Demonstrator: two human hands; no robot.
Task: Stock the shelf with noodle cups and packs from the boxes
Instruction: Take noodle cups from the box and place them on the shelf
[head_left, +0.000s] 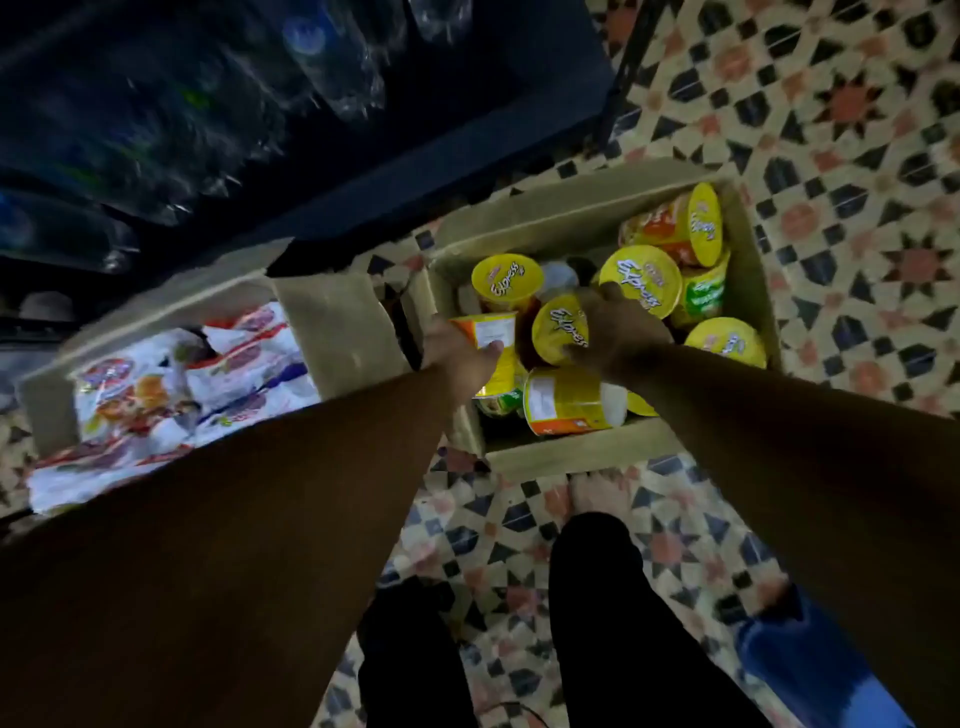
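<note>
Head view, looking straight down: your dark trouser legs and a bare foot stand on the patterned tile floor, just short of the cardboard box of noodle cups. Both your arms reach into that box. Your left hand curls round an orange-and-yellow cup lying on its side at the box's left edge, thumb on its label. Your right hand grips a yellow-lidded cup from above, fingers wrapped over its rim. More yellow-lidded cups lie jumbled around them, some upright, some tipped. To the left, a second open box holds white noodle packs. Beyond both boxes, the dark shelf carries blurred, plastic-wrapped bottles.
</note>
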